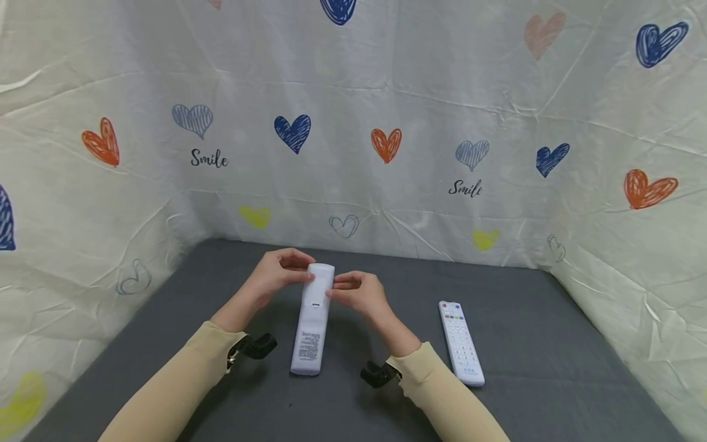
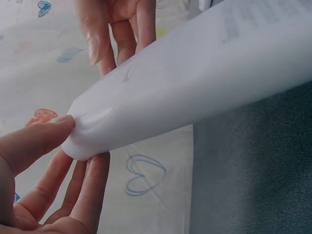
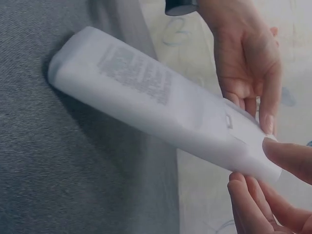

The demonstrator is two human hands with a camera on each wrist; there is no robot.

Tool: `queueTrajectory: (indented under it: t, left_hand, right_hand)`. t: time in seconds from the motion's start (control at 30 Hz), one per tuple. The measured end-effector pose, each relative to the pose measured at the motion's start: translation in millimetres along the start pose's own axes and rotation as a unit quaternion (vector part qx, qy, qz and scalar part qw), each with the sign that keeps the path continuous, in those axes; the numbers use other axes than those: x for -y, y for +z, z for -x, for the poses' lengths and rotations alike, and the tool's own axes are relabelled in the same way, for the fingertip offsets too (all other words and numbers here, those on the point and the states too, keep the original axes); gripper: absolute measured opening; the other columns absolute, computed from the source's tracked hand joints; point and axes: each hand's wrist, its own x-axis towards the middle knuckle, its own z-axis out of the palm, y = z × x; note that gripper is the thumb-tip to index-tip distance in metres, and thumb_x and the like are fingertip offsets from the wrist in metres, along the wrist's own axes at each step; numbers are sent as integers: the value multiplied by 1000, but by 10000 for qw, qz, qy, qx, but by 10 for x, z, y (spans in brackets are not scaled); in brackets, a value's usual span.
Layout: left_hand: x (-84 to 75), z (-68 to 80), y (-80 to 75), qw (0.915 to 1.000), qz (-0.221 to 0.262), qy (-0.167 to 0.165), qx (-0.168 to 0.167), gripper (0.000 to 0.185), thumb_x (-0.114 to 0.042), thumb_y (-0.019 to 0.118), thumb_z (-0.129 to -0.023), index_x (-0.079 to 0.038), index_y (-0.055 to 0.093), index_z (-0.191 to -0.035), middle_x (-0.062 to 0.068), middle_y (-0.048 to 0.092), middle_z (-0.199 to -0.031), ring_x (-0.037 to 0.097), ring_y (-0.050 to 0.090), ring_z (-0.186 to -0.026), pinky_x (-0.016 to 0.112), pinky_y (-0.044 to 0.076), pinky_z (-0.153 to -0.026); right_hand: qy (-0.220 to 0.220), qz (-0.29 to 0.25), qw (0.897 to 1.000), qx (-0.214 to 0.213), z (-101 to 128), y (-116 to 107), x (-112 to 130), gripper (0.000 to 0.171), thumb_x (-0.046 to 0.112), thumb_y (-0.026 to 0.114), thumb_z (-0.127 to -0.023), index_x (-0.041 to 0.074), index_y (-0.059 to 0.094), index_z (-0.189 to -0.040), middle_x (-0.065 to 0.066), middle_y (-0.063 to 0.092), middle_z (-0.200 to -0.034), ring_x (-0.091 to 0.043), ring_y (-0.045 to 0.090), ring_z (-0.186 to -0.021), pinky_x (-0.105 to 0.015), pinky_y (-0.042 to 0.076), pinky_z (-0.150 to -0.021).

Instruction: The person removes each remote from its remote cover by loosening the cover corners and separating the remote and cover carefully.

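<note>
A white remote control (image 1: 313,319) is held back side up, its printed label and a small battery-cover latch showing. Its near end rests on the table while the far end is tilted up. My left hand (image 1: 278,273) pinches the far end from the left, thumb on the back and fingers beneath, as the left wrist view shows. From the right, my right hand (image 1: 359,293) pinches the same end, its thumb on the back near the edge in the right wrist view. The button side faces down and is hidden.
A second white remote control (image 1: 461,344) lies buttons up on the dark grey tabletop (image 1: 530,344), right of my right hand. White cloth (image 1: 342,178) printed with hearts hangs behind and at both sides. Black straps (image 1: 256,347) circle my wrists.
</note>
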Motion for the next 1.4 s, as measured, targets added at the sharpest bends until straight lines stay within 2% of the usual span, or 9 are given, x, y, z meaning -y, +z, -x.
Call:
queueTrajectory:
  t: [0.27,0.6,0.97,1.4]
  left_hand:
    - [-57,68,-17,9999,67,109,72,43,-19,78,-78,-4,63,-115,12,66,-112,17,64,-97,35,54,-86]
    - [-131,160,-9,9994,207,223,155,43,-19,79,-78,-3,63,-115,11,66,-110,16,65,-94,33,55,-83]
    - [-206,245,-6,9991,159,347,174,42,-16,78,-78,-3,62,-115,13,66,-110,18,65,-95,33,55,-81]
    - [-195,271,-14,9992,150,340,150,41,-16,78,-78,-4,62,-114,13,66,-110,19,65,-96,34,55,-82]
  right_hand:
    - [-189,411,9988,-197,13,-23,118,32,18,79,-77,6,69,-105,-8,73,-98,-15,68,-90,-32,57,-79]
    - [-447,309,9982,-251,7,-53,204,34,15,81,-74,7,70,-105,-10,72,-99,-17,69,-90,-31,57,-78]
    - [-802,304,9961,-195,13,-42,192,39,16,82,-73,6,69,-108,-13,71,-102,-21,70,-92,-32,58,-77]
    - [-1285,658,9893,-208,21,-33,149,31,18,82,-74,11,71,-103,-7,71,-97,-22,70,-89,-31,58,-73]
